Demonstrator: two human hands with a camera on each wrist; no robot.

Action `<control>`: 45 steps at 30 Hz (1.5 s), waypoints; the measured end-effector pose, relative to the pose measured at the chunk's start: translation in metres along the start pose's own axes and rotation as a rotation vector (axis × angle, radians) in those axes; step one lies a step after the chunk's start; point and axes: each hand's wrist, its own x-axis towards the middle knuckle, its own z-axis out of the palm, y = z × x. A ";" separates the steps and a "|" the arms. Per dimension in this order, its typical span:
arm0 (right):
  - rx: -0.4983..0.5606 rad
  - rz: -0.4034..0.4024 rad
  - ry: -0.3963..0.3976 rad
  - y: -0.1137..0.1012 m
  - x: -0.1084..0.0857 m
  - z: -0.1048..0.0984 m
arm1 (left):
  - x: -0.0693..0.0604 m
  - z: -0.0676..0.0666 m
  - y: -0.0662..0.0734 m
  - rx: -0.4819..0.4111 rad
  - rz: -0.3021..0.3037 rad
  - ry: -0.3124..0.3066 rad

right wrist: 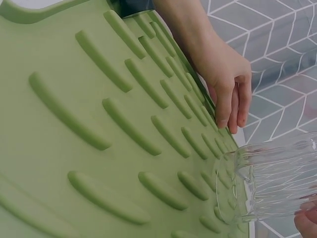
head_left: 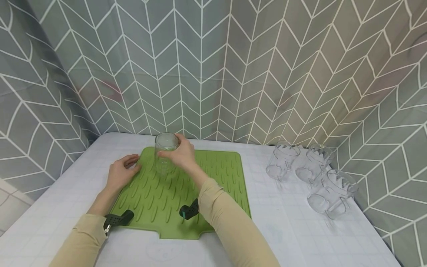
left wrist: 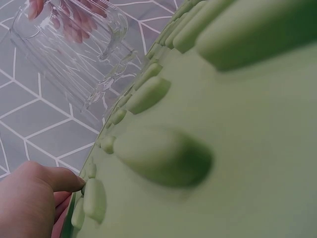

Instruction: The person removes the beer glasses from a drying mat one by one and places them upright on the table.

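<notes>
A clear glass mug (head_left: 164, 157) stands bottom-up at the back left of the green ridged drying mat (head_left: 213, 174). My right hand (head_left: 181, 152) grips it from the right, thumb in front and fingers behind, near its upturned base. In the right wrist view the rim of the glass mug (right wrist: 267, 178) is at the mat's surface; whether it bears fully on the mat I cannot tell. Beside the mat's left edge is my left hand (head_left: 122, 172), holding no mug. Its fingers (right wrist: 225, 104) point loosely down at that edge, and the thumb looks close to it or touching.
Three more clear glass mugs stand on the right of the white-covered table (head_left: 267, 222): one at the back (head_left: 282, 161), one beside it (head_left: 313, 163), one nearer (head_left: 331, 194). A grey patterned curtain (head_left: 213, 74) hangs behind the table and along its sides.
</notes>
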 end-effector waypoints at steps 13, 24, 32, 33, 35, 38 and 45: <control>0.004 0.012 0.000 0.004 -0.002 -0.003 | -0.001 0.000 0.001 -0.009 -0.014 -0.015; 0.046 0.030 0.011 0.008 -0.003 -0.009 | -0.002 -0.002 0.002 -0.008 -0.011 -0.019; 0.073 0.046 0.016 0.010 -0.007 -0.013 | -0.001 -0.001 0.004 -0.015 -0.012 -0.021; 0.075 0.046 0.020 0.010 -0.007 -0.013 | -0.001 -0.001 0.004 -0.015 -0.013 -0.020; 0.075 0.047 0.025 0.011 -0.008 -0.014 | -0.002 -0.001 0.004 -0.014 -0.010 -0.021; 0.087 0.050 0.030 0.013 -0.008 -0.016 | -0.002 -0.001 0.005 -0.015 -0.011 -0.022; 0.091 0.065 0.026 0.015 -0.011 -0.021 | -0.002 -0.002 0.006 -0.014 -0.013 -0.024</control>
